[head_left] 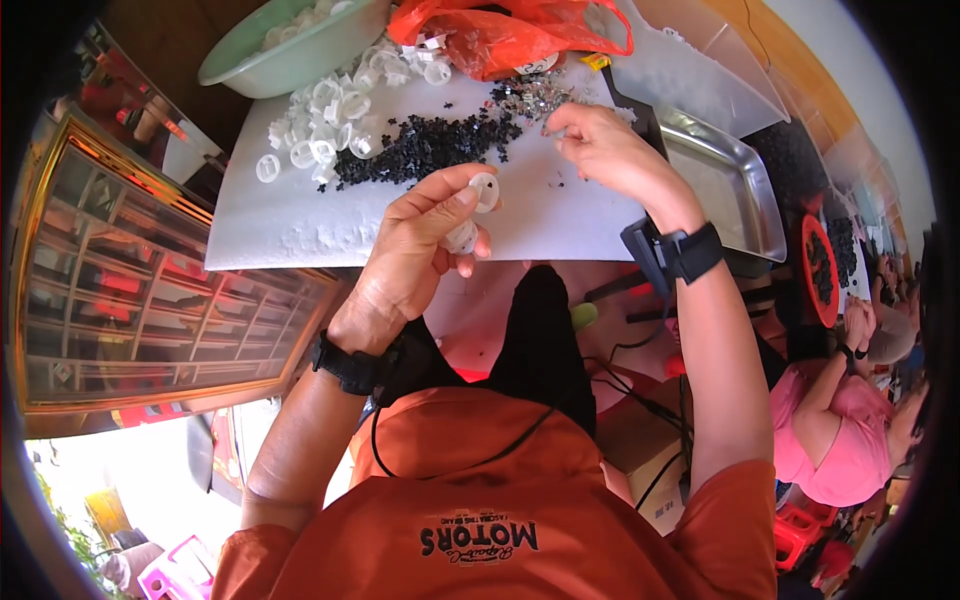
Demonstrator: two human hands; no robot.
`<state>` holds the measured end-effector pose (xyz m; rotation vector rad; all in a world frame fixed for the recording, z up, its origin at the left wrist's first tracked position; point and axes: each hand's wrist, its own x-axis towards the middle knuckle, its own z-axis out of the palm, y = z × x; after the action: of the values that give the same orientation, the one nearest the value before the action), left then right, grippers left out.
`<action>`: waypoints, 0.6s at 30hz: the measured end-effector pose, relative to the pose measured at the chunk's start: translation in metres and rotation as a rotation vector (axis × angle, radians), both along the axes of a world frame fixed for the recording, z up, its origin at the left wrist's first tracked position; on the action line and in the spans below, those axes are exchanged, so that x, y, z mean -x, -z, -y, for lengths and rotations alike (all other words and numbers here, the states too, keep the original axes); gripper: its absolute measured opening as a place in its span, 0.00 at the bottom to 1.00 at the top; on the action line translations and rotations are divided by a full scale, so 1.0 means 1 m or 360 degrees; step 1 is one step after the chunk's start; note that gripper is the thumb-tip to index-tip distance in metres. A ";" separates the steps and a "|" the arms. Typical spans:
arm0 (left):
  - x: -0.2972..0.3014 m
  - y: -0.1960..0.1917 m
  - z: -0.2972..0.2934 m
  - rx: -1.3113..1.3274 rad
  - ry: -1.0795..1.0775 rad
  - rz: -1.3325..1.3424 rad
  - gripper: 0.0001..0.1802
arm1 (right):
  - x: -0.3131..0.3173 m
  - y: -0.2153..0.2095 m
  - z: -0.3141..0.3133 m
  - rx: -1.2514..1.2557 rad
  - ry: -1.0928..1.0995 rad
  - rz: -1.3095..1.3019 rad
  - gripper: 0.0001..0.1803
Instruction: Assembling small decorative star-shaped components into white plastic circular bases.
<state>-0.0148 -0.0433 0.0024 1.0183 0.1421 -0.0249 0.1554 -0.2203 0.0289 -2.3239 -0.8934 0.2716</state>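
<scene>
My left hand [415,225] is closed around white round plastic parts, above the near edge of the table. One white plastic part [486,188] with a dark spot in its middle stands up between thumb and forefinger; more white plastic shows under the fingers. Fingertips pinched together, my right hand [612,150] hovers at the right side of a heap of small shiny pieces [540,98]. Whatever sits in that pinch is too small to make out. Between the hands and farther off lies a heap of small black plastic pieces [430,145].
Loose white round plastic parts [325,115] are piled at the table's left, below a pale green basin [290,50]. A red plastic bag [500,35] lies at the back. A metal tray [755,180] and clear bin [700,75] stand right. Another person in pink [830,430] sits far right.
</scene>
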 end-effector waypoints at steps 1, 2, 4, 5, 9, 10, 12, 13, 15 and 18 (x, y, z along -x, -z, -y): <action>-0.001 0.001 0.000 0.0002 -0.0005 0.0002 0.16 | -0.005 0.003 -0.006 0.0080 0.0006 0.0135 0.10; -0.001 0.003 0.001 -0.0010 -0.0049 -0.0016 0.17 | -0.009 0.006 -0.011 0.0160 0.0012 0.0270 0.10; -0.002 0.004 0.000 -0.0017 -0.0097 -0.0034 0.18 | -0.018 0.012 -0.018 0.0188 0.0012 0.0404 0.09; -0.002 0.005 -0.001 0.0001 -0.0078 -0.0029 0.17 | -0.020 0.014 -0.021 0.0213 0.0017 0.0536 0.08; -0.003 0.007 -0.004 0.0025 -0.0048 -0.0038 0.17 | -0.017 0.005 -0.032 0.0390 0.0116 0.0499 0.10; -0.003 0.007 -0.005 0.0032 -0.0049 -0.0041 0.17 | -0.018 0.005 -0.033 0.0411 0.0127 0.0491 0.10; -0.005 0.008 -0.005 0.0074 -0.0026 0.0002 0.18 | -0.017 0.004 -0.034 0.0439 0.0139 0.0481 0.09; -0.005 0.006 -0.005 0.0081 -0.0031 -0.0005 0.18 | -0.014 0.002 -0.037 0.0509 0.0157 0.0513 0.09; -0.007 -0.002 -0.003 0.0065 -0.0040 0.0016 0.19 | -0.011 0.005 -0.038 0.0583 0.0168 0.0539 0.10; -0.013 -0.004 -0.002 0.0076 0.0001 0.0051 0.19 | -0.009 0.008 -0.035 0.0529 0.0148 0.0708 0.09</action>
<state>-0.0022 -0.0412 0.0060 0.9704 0.1115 -0.0123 0.1648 -0.1852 0.0213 -2.7887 -1.0038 -0.1584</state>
